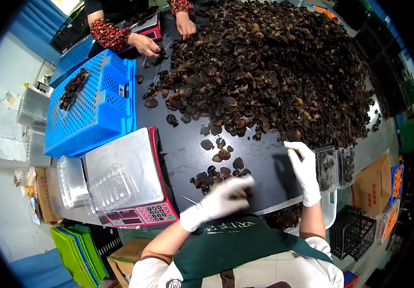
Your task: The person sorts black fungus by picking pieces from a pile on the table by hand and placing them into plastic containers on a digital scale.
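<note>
My left hand, in a white glove, is over a small cluster of dark wood ear mushrooms at the table's near edge. Motion smears its fingers, so their grip is hidden. On the right, my right hand, also gloved in white, is raised above the table with thumb and forefinger apart and nothing visible between them. Beside it sits a clear plastic box with dark pieces in it. A few loose mushrooms lie between my hands and the large heap.
A red-framed scale stands at left, with an upturned clear plastic box on its plate. Behind it is a blue perforated crate. Across the table, a person's hands work at the heap's edge. A cardboard box stands at right.
</note>
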A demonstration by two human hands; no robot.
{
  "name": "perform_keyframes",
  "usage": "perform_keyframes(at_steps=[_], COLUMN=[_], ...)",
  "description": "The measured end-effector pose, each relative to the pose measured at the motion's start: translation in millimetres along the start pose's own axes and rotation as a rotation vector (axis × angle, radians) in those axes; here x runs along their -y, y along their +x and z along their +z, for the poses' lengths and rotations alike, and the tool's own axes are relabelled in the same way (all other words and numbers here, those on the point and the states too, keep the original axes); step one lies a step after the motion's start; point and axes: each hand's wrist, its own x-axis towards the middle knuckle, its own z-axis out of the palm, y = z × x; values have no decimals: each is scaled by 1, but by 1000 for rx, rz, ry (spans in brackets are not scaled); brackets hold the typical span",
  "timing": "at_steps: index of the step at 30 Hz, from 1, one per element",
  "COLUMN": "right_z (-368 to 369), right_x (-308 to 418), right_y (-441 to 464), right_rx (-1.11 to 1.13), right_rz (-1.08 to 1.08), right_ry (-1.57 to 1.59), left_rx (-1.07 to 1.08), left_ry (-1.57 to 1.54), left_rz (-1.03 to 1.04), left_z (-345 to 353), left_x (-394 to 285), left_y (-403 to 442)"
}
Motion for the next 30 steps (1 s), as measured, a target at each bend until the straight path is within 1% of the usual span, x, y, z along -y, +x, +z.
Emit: perform_keyframes(at_steps=[1,3,4,5,6,7,8,9,11,12,13,14,15,17,18,20,23,24,25,27,29,30], right_z=[-5,-4,1,8,16,27,42,58,96,113,129,141,151,163,168,174,185,192,198,206,208,208], right_x=[3,7,5,7,10,14,16,18,14,25,36,35,34,29,28,30,36,37,38,43,45,42], right_y=[0,-4,-8,-10,-12,-15,-20,-25,-31,-31,-31,-32,-37,-37,-36,-35,-36,-37,-37,-36,-32,-30], right_rx=[7,30,49,86,139,192,252,315,467,417,365,416,382,415,419,527,567,527,530,541,565,547], right_rz=[-7,-27,-64,-144,-176,-207,-218,-230,-386,-454,-519,-522,-536,-601,-609,-695,-762,-781,-787,-763,-752,-774], right_ry=[-20,-52,-116,-180,-166,-150,-83,-14,108,207,305,279,175,-43,-41,-252,-329,-379,-378,-519,-534,-491], left_rx=[179,189,48,-98,-262,-247,-303,-366,-336,-369,-402,-424,-448,-474,-491,-517,-530,-538,-546,-556,-588,-593], left_ry=[-116,188,311,551,683,778,822,906,829,778,759,740,722,719,714,680,644,611,579,618,513,483], left_rz=[78,93,87,139,181,-2,-64,1,-72,-43,-107,-103,-97,-108,-120,-118,-143,-131,-118,-108,-118,-129], left_z=[11,12,5,-2,-12,-25,-35,-44,-57,-60,-62,-63,-63,-60,-60,-60,-60,-60,-61,-60,-60,-60], left_x=[-9,4,8,23,30,33,43,57,85,94,99,101,101,102,102,106,109,112,114,116,119,121], left_y=[-6,-13,-14,-16,-19,-25,-31,-36,-46,-48,-50,-50,-49,-49,-50,-50,-53,-53,-53,-53,-53,-53])
